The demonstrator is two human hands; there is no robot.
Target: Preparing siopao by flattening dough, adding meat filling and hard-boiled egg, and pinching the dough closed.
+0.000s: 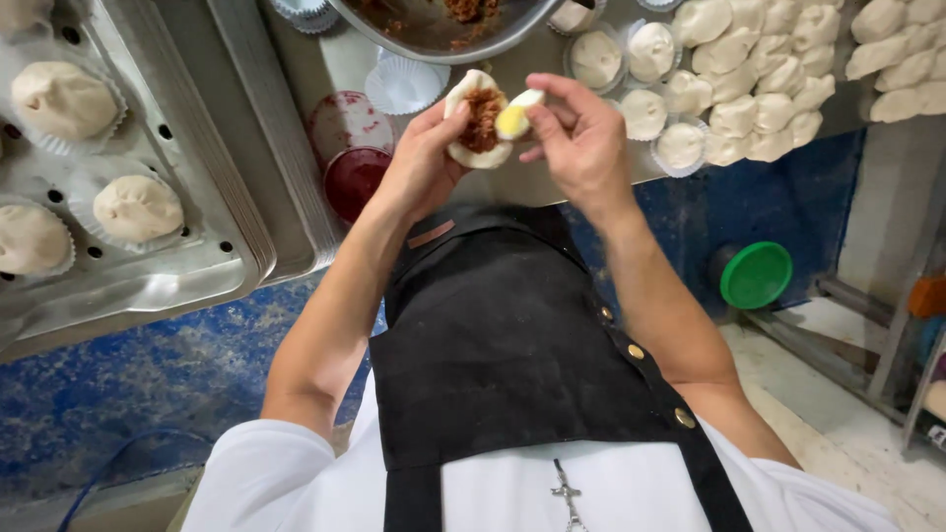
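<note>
Head view: left hand [419, 163] cups an open dough round [476, 120] with meat already in; right hand [581, 138] fingers pinch an egg wedge [516, 116] over it, unsealed; finished buns [61, 99] fill the tray [187, 256].

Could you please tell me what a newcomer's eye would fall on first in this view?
At top centre, the left hand cups an open round of white dough filled with reddish-brown shredded filling, while the right hand presses a yellow-and-white egg wedge against it. Pale dough lumps crowd the upper right, and finished white buns in paper cups sit on a perforated metal tray at left.
</note>
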